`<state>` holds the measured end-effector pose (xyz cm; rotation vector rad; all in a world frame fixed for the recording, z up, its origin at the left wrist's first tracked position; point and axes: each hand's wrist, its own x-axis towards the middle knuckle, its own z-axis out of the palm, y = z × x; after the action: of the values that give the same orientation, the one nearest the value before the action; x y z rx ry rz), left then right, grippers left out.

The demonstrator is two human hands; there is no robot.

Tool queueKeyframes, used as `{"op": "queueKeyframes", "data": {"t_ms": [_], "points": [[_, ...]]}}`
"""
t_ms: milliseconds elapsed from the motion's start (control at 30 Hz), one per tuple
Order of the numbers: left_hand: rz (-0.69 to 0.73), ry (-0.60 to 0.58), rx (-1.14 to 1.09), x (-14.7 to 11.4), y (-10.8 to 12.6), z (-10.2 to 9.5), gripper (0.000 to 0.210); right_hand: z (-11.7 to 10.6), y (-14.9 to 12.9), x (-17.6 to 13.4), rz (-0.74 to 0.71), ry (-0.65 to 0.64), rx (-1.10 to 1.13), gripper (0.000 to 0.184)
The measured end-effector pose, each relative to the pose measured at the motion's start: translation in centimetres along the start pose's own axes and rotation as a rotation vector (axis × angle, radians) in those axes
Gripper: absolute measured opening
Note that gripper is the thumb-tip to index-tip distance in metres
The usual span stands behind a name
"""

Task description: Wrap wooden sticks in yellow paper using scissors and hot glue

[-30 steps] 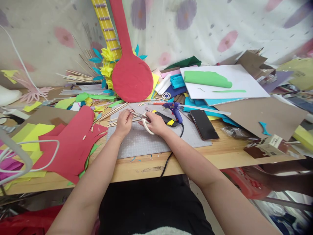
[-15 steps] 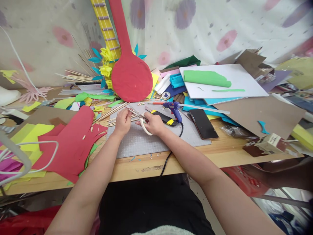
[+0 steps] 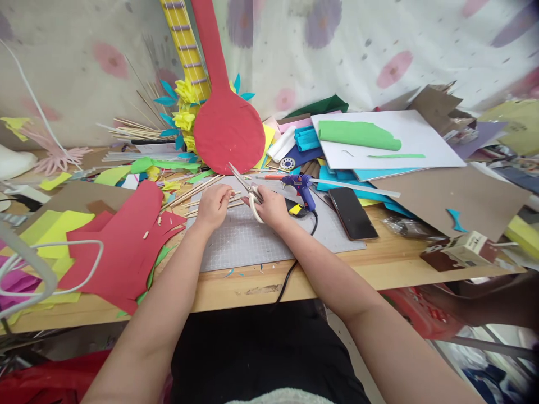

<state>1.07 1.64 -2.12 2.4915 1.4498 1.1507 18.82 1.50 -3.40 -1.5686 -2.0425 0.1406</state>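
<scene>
Head view: scissors (image 3: 251, 203) gripped in the right hand (image 3: 272, 210), raised over the far part of a grey gridded cutting mat (image 3: 236, 247). Slim, silvery metal blades pointing up and away to the left, tips seen against the lower rim of a long-necked red disc (image 3: 229, 132) behind; gap between the 2 blades too small to judge. White handle, smooth and rounded, with 1 curved loop showing below the fingers and the rest largely covered by the hand. Left hand (image 3: 214, 207) roughly level with the right and apart from it, fingers curled and thumb closed in a pinch on a small pale bit (image 3: 231, 192), only its end in sight at the fingertips, exact shape too small to tell. Thin, straight, straw-coloured sticks (image 3: 192, 192) lying loosely side by side on and beyond the mat, some running behind the left hand and showing again between the 2 hands. Just beside the right hand, a black-and-yellow cutter (image 3: 298, 209), partly hidden; near it, a purple-blue glue gun (image 3: 301, 185), then a dark phone (image 3: 353, 213) by the mat's right edge.
</scene>
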Motion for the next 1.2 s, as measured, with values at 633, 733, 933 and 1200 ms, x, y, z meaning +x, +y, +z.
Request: {"op": "queueKeyframes", "data": {"t_ms": [633,733,933,1200], "points": [[-0.489,-0.024,0.491,-0.5,-1.4,0.4,0.025,-1.1,-0.3,0.1,0.243,-0.206,-0.196,0.038],[-0.463,-0.049,0.466,-0.6,-1.4,0.9,0.022,-1.2,-0.5,-0.2,0.169,-0.204,-0.165,0.036],[-0.193,-0.105,0.263,-0.9,-1.3,2.6,0.038,-0.2,-0.3,-0.3,0.1,-0.165,-0.184,0.025],[-0.201,-0.295,0.168,-1.5,-3.4,1.3,0.064,0.6,0.5,-0.3,0.039,-0.124,-0.157,0.024]]}}
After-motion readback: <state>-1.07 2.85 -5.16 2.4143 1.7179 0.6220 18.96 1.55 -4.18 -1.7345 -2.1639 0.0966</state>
